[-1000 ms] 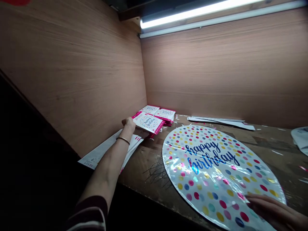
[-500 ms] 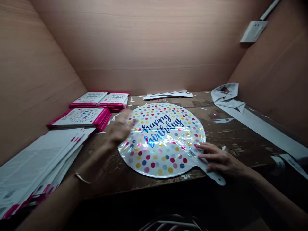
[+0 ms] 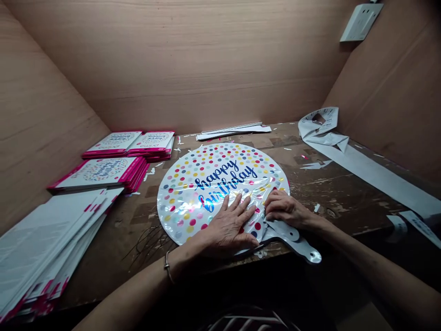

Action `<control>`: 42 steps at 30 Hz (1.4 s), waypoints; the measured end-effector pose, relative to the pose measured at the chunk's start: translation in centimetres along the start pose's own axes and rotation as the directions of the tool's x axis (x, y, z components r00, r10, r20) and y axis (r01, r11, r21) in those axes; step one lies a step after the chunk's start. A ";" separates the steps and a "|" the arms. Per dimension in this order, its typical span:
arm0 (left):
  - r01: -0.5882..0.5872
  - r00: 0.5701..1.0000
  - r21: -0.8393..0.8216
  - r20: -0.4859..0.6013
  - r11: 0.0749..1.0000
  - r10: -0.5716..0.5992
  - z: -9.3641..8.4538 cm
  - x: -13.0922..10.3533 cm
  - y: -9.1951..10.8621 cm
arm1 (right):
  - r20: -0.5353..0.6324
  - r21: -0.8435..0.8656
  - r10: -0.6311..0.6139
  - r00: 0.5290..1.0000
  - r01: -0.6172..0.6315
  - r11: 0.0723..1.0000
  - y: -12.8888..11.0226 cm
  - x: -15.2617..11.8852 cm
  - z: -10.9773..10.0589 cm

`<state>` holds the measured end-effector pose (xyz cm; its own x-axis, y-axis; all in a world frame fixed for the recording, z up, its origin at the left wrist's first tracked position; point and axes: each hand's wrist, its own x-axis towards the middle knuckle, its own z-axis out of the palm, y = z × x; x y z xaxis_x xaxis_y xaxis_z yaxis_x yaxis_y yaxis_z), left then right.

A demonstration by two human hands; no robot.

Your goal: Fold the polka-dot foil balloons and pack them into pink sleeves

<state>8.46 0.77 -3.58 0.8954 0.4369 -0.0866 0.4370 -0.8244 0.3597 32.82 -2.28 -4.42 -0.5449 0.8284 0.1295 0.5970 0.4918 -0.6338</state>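
Note:
A flat, round foil balloon (image 3: 220,161), white with coloured dots and blue "happy birthday" lettering, lies on the worktable. Beneath its tail, a pale paddle-like handle (image 3: 312,255) with a hole points toward the front right. My left hand (image 3: 232,225) rests open on the balloon's lower part, palm down with fingers spread. Close to the tail, my right hand (image 3: 284,209) has its fingers curled and pinches the shiny film, which wrinkles around them. The fingertips of the right hand are partly hidden.
Stacks of pink-edged printed packets (image 3: 103,170) stand at the left, with more white packets (image 3: 51,239) fanned in front. Paper strips (image 3: 234,132) lie at the back. A long white strip (image 3: 379,172) runs along the right. Wooden walls (image 3: 213,64) enclose the table, with a socket box (image 3: 361,22) upper right.
My left hand has moved from the balloon's left edge onto its lower middle and lies flat. My right hand has gone from resting by the tail to pinching the film, which is now wrinkled.

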 end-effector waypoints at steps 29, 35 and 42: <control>0.145 0.881 -0.301 -0.394 0.942 -0.262 0.3 3.8 5.1 | 0.002 0.707 0.697 0.717 -0.494 0.506 -4.9 -2.1 0.6; 0.107 0.901 -0.415 -0.344 0.904 -0.265 -0.2 3.5 5.4 | -0.133 0.691 0.725 0.676 -0.461 0.557 -4.8 -2.1 0.8; 0.043 0.889 -0.871 -0.190 0.489 -0.416 0.3 4.4 5.2 | -0.144 0.698 0.728 0.671 -0.453 0.555 -4.9 -1.2 1.2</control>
<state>14.72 -1.63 -2.34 0.5978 0.8001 -0.0501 0.1772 -0.0710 0.9816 29.83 -5.98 -2.36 0.1535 0.9521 -0.2646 0.1672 -0.2889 -0.9426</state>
